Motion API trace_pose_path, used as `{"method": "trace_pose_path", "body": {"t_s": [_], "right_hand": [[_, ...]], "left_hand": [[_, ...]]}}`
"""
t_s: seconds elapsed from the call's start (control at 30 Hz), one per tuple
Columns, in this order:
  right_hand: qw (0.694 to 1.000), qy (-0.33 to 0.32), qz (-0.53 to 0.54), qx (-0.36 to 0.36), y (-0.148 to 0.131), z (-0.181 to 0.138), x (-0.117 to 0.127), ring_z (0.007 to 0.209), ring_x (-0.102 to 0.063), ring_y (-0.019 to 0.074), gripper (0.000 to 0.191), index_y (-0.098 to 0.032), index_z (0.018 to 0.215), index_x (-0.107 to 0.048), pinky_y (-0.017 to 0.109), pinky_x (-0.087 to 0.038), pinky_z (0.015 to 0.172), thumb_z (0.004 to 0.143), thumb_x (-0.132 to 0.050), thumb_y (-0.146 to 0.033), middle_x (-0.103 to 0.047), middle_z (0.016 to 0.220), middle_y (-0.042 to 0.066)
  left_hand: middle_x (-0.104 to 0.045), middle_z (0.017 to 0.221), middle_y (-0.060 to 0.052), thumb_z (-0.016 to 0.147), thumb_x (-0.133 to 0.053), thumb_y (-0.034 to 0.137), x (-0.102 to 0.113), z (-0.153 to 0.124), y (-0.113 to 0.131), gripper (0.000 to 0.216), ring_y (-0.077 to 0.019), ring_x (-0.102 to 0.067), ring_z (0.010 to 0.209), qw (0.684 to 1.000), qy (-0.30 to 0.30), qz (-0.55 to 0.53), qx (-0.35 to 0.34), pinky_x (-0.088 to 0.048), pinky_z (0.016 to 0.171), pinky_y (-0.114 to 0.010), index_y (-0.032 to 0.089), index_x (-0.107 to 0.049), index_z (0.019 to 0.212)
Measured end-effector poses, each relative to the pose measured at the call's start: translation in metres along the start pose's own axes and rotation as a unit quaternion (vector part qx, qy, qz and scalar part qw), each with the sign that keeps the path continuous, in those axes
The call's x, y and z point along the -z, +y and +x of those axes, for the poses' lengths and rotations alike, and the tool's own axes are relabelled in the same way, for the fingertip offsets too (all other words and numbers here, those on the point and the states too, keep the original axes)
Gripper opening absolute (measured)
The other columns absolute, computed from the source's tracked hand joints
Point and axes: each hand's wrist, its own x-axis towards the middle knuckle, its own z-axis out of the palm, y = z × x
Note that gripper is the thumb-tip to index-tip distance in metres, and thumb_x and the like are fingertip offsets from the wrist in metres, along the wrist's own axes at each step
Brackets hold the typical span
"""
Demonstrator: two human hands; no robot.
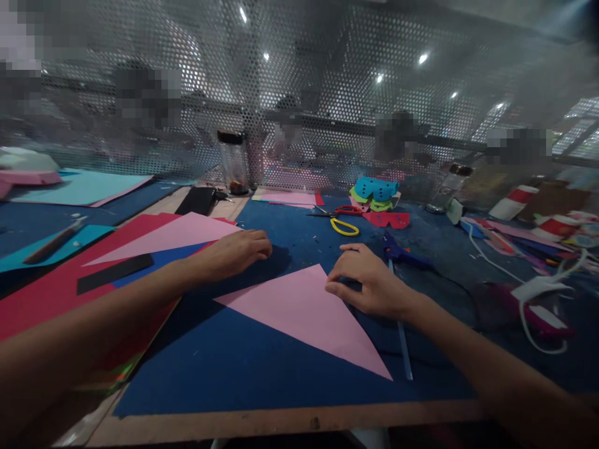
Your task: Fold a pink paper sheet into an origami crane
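Note:
A pink paper piece (299, 305), roughly a triangle with a slightly curved lower edge, lies flat on the blue work surface. Beside its upper right edge is my right hand (369, 284), fingers bent and thumb apart, with nothing seen in it. My left hand (243, 249) hovers or rests above the piece's upper left, its fingers loosely curled and no object visible in them. A second pink sheet (178, 237) reaches to behind my left wrist, over red paper (42, 293), blue paper (161, 262) and a black strip (115, 273).
Scissors with red and yellow handles (345, 226) lie beyond my hands. A blue glue gun (407, 254) with its cord and a clear glue stick (405, 349) are at the right. Paper masks (377, 190), a glass jar (233, 162), a dark phone (195, 201) and a perforated metal screen (318, 81) stand behind.

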Motion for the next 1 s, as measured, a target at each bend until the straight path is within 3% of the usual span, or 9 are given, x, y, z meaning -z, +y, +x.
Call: {"method": "trace_pose_path", "body": {"t_s": [0.53, 1.0], "right_hand": [[1.000, 0.006, -0.008, 0.005, 0.002, 0.000, 0.000, 0.082, -0.067, 0.0162, 0.023, -0.021, 0.088, -0.071, 0.046, -0.035, 0.112, 0.099, -0.062, -0.039, -0.074, 0.082, 0.000], [1.000, 0.002, -0.015, -0.004, 0.002, 0.001, 0.001, 0.080, -0.066, 0.0159, 0.024, -0.021, 0.086, -0.070, 0.045, -0.034, 0.112, 0.099, -0.061, -0.039, -0.074, 0.081, 0.000]], "left_hand": [[-0.062, 0.097, -0.005, 0.100, -0.050, 0.020, -0.002, 0.005, -0.009, 0.015, -0.0192, -0.059, 0.088, 0.999, -0.028, -0.021, 0.003, -0.045, 0.082, -0.031, 0.020, -0.063, 0.092], [-0.064, 0.093, -0.005, 0.097, -0.052, 0.025, -0.007, 0.004, -0.018, 0.016, -0.0199, -0.062, 0.088, 0.998, -0.008, -0.056, 0.020, -0.047, 0.082, -0.031, 0.022, -0.065, 0.089]]}}
